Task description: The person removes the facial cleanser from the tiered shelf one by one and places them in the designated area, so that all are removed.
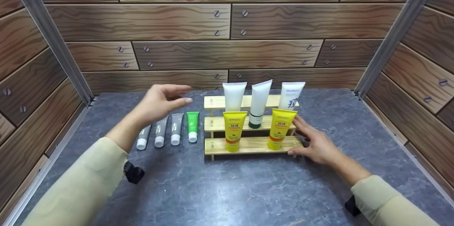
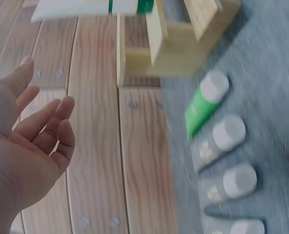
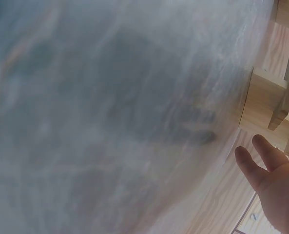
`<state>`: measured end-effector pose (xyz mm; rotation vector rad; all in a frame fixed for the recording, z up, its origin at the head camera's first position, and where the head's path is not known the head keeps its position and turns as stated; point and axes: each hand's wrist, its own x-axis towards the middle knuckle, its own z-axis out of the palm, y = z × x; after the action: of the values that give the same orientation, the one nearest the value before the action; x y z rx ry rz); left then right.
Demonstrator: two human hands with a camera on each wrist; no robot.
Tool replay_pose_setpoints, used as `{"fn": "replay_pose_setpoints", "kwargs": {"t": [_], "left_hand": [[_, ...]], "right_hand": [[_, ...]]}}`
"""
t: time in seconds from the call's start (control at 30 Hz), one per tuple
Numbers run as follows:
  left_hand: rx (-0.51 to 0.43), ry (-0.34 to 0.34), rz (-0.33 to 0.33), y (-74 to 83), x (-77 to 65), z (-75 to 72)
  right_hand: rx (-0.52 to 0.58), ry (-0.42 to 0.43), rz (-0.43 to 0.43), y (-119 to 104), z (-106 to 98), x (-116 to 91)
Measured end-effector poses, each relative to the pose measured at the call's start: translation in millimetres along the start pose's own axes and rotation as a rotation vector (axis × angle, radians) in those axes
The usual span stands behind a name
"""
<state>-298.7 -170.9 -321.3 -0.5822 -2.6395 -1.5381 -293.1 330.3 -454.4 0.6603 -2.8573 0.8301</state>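
Observation:
My left hand (image 1: 158, 103) hovers left of a three-tier wooden rack (image 1: 254, 145), its fingers loosely bent with nothing in them. At the rack's right end my right hand (image 1: 317, 144) grips the wood, thumb at the bottom tier and fingers by the step above. Two yellow tubes (image 1: 234, 133) stand caps down on the bottom tier. Behind them are a plain white tube (image 1: 234, 94), a tilted white tube with a dark green cap (image 1: 261, 102) and a white tube with blue print (image 1: 291, 94); the yellow tubes hide the lower ends of the outer two.
Left of the rack a green tube (image 1: 192, 123) and several grey tubes (image 1: 176, 128) lie in a row, white caps toward me. The dark marbled table (image 1: 227, 190) is enclosed by wood-patterned walls (image 1: 177, 22) and metal posts (image 1: 393, 31).

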Motion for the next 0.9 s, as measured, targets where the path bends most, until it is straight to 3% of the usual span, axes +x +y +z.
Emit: {"fn": "replay_pose_setpoints", "kwargs": {"t": [0.23,0.43,0.9], "left_hand": [[-0.042,-0.047,0.073,23.4,5.6,28.3],[-0.064,-0.069,0.096,30.3,13.4,47.2],[-0.165,-0.085,0.118,41.2,32.3,71.6]], "right_hand": [[0.004,-0.026,0.036,-1,-2,2],[0.000,-0.027,0.038,-1,-1,2],[-0.004,-0.014,0.031,-2,0,1]]}}
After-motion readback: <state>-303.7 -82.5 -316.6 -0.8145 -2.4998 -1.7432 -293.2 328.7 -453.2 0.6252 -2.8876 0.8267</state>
